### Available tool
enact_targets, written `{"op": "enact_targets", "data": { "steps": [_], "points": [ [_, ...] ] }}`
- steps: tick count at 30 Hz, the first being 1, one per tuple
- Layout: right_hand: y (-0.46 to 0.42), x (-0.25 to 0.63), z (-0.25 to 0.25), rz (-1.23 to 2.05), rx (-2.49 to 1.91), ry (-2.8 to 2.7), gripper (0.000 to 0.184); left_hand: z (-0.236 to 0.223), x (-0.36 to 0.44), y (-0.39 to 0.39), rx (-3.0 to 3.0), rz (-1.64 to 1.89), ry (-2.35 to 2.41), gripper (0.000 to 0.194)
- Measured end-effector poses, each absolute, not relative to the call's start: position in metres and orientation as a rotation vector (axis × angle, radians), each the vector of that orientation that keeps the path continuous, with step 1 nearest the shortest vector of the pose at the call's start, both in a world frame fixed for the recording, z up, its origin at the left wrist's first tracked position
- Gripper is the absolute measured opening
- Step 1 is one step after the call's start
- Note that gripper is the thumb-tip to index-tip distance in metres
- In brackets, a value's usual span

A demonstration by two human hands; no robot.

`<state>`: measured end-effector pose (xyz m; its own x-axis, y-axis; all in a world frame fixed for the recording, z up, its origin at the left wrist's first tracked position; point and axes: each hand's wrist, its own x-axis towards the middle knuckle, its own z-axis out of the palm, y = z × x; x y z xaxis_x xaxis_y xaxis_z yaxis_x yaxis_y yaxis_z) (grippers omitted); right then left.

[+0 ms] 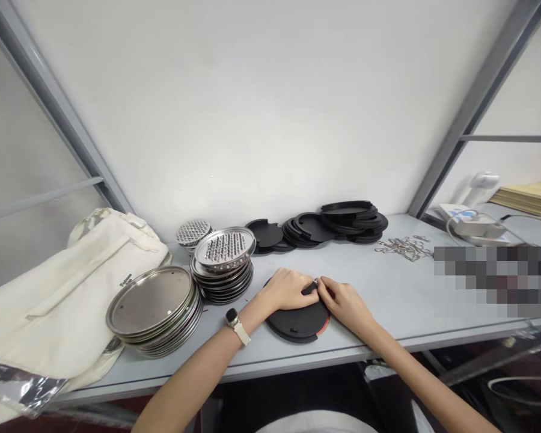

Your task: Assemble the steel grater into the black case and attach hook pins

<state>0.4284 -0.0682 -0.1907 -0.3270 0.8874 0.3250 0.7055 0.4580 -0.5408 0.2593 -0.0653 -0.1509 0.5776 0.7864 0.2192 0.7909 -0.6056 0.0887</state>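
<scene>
A round black plastic disc (293,328) lies flat near the table's front edge, with a red-orange strip showing at its lower right rim. My left hand (291,288) rests on top of it, fingers curled against its upper part. At the disc's far right edge, my right hand (342,300) is closed in a pinch. A tiny shiny bit shows between the fingertips of both hands, too small to name. My fingers hide that part of the rim.
Left of the disc stand stacked round metal grater plates (223,248) and a stack of plain metal discs (151,300). More black discs (315,227) lie along the wall. Small metal clips (406,247) are heaped at right. A cream cloth bag (81,282) lies far left.
</scene>
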Motion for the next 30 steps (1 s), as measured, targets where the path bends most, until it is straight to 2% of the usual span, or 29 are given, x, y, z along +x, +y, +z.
{"op": "enact_targets", "data": {
  "steps": [30],
  "points": [
    [-0.0682, 0.4288, -0.1879, 0.406, -1.275, -2.162, 0.032, -0.1519, 0.2573, -0.0648, -2.779, -0.37, -1.34, 0.031]
  ]
}}
